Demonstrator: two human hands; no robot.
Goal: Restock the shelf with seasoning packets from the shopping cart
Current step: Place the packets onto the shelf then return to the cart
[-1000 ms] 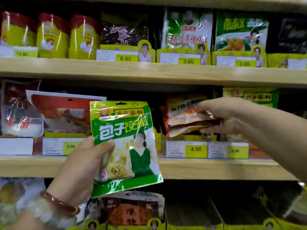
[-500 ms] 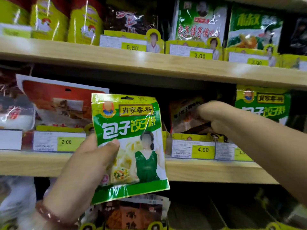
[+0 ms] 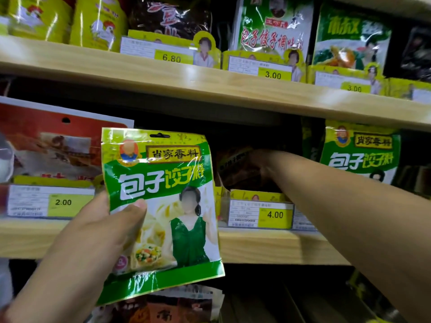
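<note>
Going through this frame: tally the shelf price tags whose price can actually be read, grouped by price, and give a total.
2.00 price tag: 1
3.00 price tag, and a second: 2
4.00 price tag: 1
6.80 price tag: 1
Total: 5
Other tags at the frame edges and behind the arm are too blurred or hidden to read.

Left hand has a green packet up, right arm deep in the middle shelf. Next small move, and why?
Probably draw the right hand out of the 4.00 slot, leaving the brown packets there. Then the left hand can carry its green seasoning packet right to the matching packets.
</note>
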